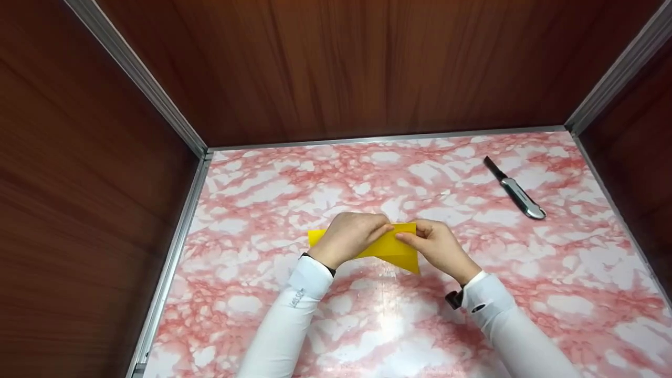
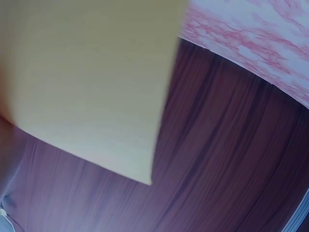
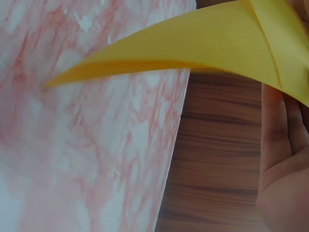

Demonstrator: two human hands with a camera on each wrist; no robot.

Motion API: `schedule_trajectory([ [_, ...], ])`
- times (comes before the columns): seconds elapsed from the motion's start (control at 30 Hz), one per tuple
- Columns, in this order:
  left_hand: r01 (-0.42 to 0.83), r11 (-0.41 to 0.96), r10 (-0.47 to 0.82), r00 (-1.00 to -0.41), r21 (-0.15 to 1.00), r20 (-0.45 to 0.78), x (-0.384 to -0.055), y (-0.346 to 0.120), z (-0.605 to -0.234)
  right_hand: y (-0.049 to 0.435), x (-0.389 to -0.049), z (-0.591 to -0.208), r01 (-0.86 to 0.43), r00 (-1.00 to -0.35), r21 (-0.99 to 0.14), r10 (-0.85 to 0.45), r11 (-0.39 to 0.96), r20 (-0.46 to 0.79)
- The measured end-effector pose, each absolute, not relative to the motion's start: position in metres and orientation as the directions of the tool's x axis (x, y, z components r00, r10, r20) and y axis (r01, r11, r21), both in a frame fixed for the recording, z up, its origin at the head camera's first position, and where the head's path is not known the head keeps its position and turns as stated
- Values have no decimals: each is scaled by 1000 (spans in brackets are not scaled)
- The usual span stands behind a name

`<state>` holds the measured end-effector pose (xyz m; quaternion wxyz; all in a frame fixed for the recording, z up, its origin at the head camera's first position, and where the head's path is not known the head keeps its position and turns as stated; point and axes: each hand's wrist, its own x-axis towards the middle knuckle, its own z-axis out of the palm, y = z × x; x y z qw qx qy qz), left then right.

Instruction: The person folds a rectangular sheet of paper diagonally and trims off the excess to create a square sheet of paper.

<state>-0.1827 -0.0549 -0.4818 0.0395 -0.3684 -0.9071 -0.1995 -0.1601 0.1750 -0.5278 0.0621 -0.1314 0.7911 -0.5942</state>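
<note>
A pink and white table (image 1: 226, 304) spreads out under the person's arms. The left hand (image 1: 354, 233) and the right hand (image 1: 441, 247) both pinch a yellow paper (image 1: 388, 245), which is up over the table with one corner hanging down. The paper looks thin and bendy, so uneven pulling could make it tear or crease crooked. Farther off, to the right, lies a knife (image 1: 517, 194); a careless reach might cause a cut. Past that stands a brown wall (image 1: 388, 68).

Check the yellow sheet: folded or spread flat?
Yellow sheet is partly folded, not flat: head view shows a lower flap angled below the upper part. Sharply creased: cannot tell.
</note>
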Motion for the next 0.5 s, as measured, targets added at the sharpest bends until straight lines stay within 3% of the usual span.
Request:
schedule_trajectory([
  [0.27,646,668,643,-751,369,150,-182,-63,-481,175,-161,-531,-122,-969,-950,-241,287,51],
  [0.5,650,651,639,-748,392,180,-182,-66,-482,168,-147,-500,-119,-971,-952,-235,283,51],
])
